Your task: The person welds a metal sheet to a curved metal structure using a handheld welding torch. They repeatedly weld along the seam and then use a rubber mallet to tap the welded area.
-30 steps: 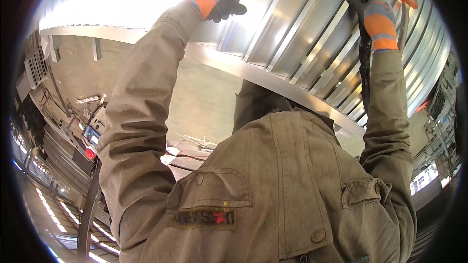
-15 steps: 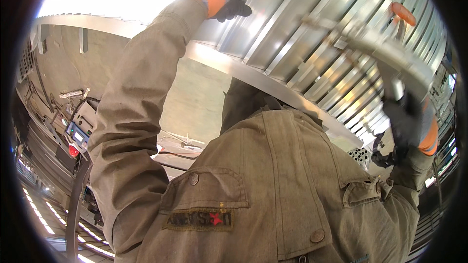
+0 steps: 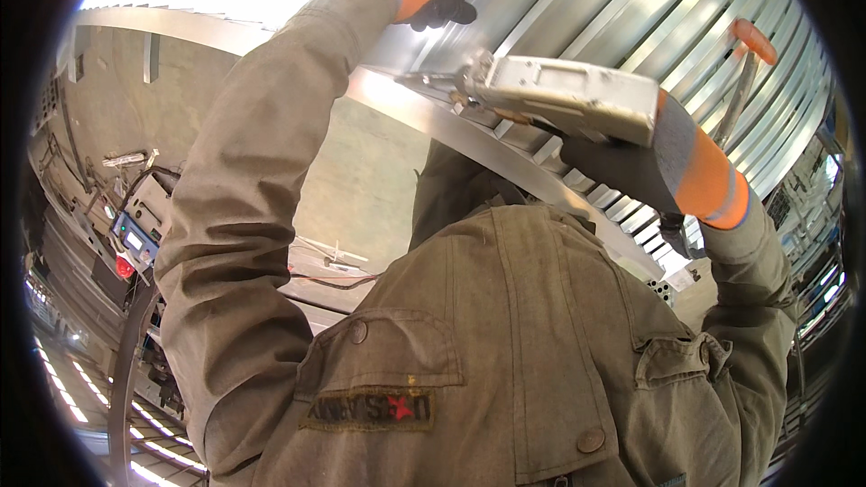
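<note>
My right hand (image 3: 627,171), in a black glove with a grey and orange cuff, is closed round the grip of a light grey handheld power tool (image 3: 573,95). The tool's thin pointed nose faces left, close to the metal frame edge (image 3: 388,95). Above that nose, my left hand (image 3: 442,0) lies against the slatted metal panel (image 3: 577,0), in the same kind of glove. Its fingers are curled together, and whatever they may hold is hidden.
An orange-handled tool with a metal shaft (image 3: 756,41) rests on the slats at the right. Down at the left is a blue control box (image 3: 135,239) with a small screen and red knob (image 3: 124,264). Cables (image 3: 334,281) run across the floor beneath the frame.
My right hand has brought the power tool from the right in to the left, near the frame edge and my left hand. My left hand has shifted only slightly.
</note>
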Motion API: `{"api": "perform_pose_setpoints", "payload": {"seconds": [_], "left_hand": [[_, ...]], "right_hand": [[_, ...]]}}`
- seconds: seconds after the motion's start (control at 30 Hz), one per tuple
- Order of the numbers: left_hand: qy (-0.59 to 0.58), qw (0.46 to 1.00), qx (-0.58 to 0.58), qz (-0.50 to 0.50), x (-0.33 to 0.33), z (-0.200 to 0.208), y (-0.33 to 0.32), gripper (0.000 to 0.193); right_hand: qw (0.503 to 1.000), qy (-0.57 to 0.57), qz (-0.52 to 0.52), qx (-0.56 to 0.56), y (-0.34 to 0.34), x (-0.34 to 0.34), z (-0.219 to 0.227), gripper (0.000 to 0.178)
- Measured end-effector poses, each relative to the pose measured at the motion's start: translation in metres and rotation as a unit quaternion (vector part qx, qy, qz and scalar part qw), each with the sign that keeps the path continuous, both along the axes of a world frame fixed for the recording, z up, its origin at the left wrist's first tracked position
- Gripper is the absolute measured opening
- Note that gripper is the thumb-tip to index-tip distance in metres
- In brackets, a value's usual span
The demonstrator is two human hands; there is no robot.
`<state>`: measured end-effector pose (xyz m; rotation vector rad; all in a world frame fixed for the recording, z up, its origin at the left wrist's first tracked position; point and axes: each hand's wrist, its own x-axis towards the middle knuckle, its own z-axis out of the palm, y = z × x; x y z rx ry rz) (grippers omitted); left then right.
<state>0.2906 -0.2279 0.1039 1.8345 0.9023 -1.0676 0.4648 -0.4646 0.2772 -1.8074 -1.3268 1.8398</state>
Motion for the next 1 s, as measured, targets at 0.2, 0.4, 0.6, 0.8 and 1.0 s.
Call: {"api": "perform_pose_setpoints", "payload": {"seconds": [0.2, 0.4, 0.6, 0.8, 1.0], "left_hand": [[-0.042, 0.999, -0.012, 0.02, -0.008, 0.009, 0.0, 0.047], [-0.129, 0.991, -0.02, 0.029, -0.009, 0.019, -0.001, 0.035], [-0.112, 0.993, -0.004, 0.019, -0.004, 0.022, 0.0, 0.035], [-0.108, 0.994, -0.003, 0.012, -0.001, 0.024, 0.002, 0.036], [-0.106, 0.994, 0.006, 0.003, -0.001, 0.026, 0.0, 0.036]], "right_hand": [[0.998, -0.029, -0.016, 0.056, 0.011, -0.024, -0.037, 0.04], [0.992, -0.023, -0.033, 0.116, 0.008, -0.033, -0.059, 0.039], [0.991, -0.044, 0.007, 0.129, 0.02, -0.04, -0.073, 0.04], [0.995, -0.049, 0.03, 0.082, 0.03, -0.042, -0.074, 0.04], [0.993, -0.054, 0.046, 0.09, 0.032, -0.043, -0.073, 0.042]]}}
